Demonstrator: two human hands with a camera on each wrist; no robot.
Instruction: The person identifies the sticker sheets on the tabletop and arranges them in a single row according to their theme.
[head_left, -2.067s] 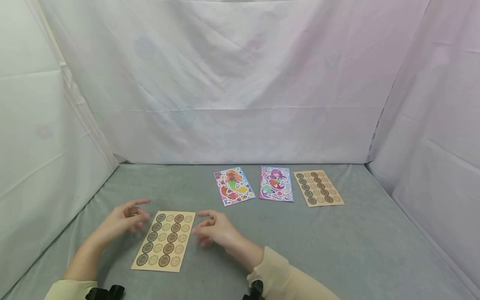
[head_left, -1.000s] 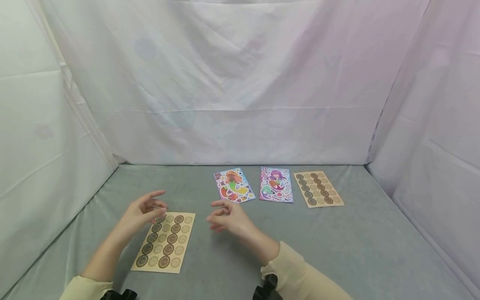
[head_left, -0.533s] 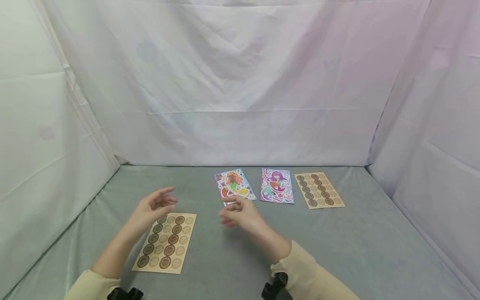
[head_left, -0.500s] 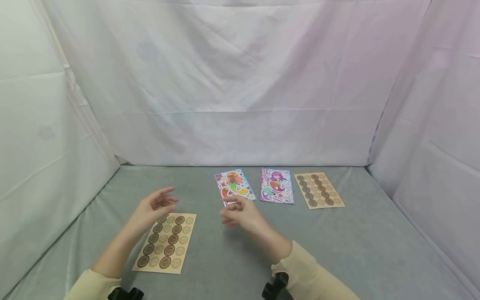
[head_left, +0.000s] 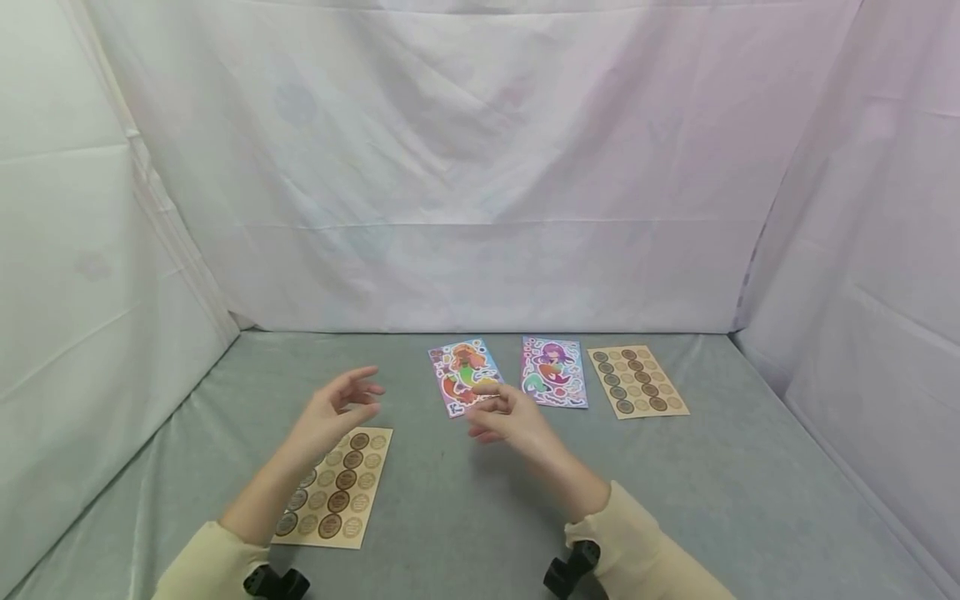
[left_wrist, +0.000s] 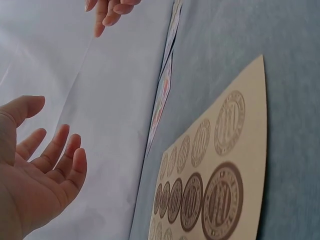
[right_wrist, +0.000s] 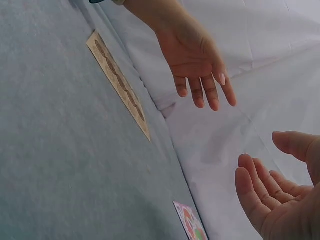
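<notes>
My left hand hovers over the upper left part of a tan sticker sheet with rows of round seal stickers. Its fingers are loosely bent and hold nothing; the left wrist view shows it raised off the sheet. My right hand is in the air just in front of a mermaid sticker sheet with a green and yellow tail, covering its lower right corner in the head view. Relaxed, bare fingers show on this hand in the right wrist view, with nothing between them.
A purple-haired mermaid sticker sheet and a second tan sheet of round stickers lie flat at the back right. A grey cloth covers the table. White curtains enclose the back and sides.
Both hands have moved to the right and slightly away from the body. The left has come over the near tan sheet, the right up to the first mermaid sheet. The sheets lie where they were.
</notes>
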